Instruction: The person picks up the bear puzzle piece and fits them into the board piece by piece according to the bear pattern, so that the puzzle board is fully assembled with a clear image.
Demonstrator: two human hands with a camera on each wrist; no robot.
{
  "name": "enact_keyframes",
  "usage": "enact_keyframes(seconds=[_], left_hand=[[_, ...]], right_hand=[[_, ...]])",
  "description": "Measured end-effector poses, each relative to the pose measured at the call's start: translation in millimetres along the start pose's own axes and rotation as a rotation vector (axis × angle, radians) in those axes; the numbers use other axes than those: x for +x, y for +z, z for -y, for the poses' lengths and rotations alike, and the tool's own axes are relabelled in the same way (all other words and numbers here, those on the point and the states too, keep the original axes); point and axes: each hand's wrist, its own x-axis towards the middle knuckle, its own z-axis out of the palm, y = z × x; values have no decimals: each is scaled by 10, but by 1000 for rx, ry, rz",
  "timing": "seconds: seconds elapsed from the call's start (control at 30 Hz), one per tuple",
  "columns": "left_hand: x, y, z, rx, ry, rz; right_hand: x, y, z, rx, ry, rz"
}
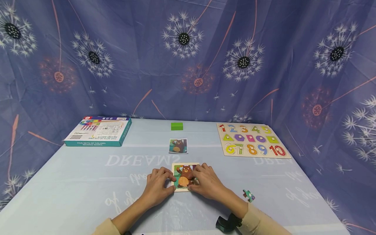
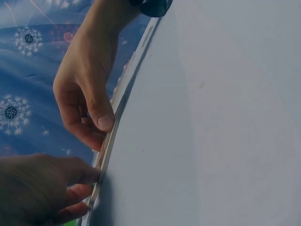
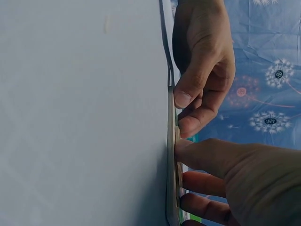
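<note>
A wooden bear puzzle [image 1: 185,164] with a pale frame lies on the table in front of me in the head view. My left hand [image 1: 157,186] holds the frame's left edge between thumb and index finger. At the right side my right hand [image 1: 208,183] has its thumb and fingers around a bear puzzle piece [image 3: 178,162], whose edge stands slightly above the frame in the right wrist view. The right fingers cover much of the picture's right part. A loose teal jigsaw piece [image 1: 249,195] lies near the right forearm.
Beyond the puzzle lie a bear picture card [image 1: 178,147] and a green block [image 1: 177,126]. A flat teal-sided box [image 1: 98,132] is at the back left, and a wooden number-and-shape board [image 1: 252,140] at the back right. A dandelion-patterned curtain [image 1: 141,65] hangs behind.
</note>
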Motion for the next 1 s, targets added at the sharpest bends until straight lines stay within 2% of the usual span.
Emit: enact_keyframes(seconds=[0.33, 0.57, 0.7, 1.0], left_hand=[[1, 5, -19, 1, 10, -8], [14, 29, -65, -6, 66, -39], [31, 58, -106, -7, 85, -37], [74, 122, -191, 12, 74, -27]], right_hand=[[-2, 10, -9, 6, 6, 10], [1, 1, -9, 6, 9, 10], [4, -2, -7, 3, 9, 9], [0, 9, -10, -3, 8, 5]])
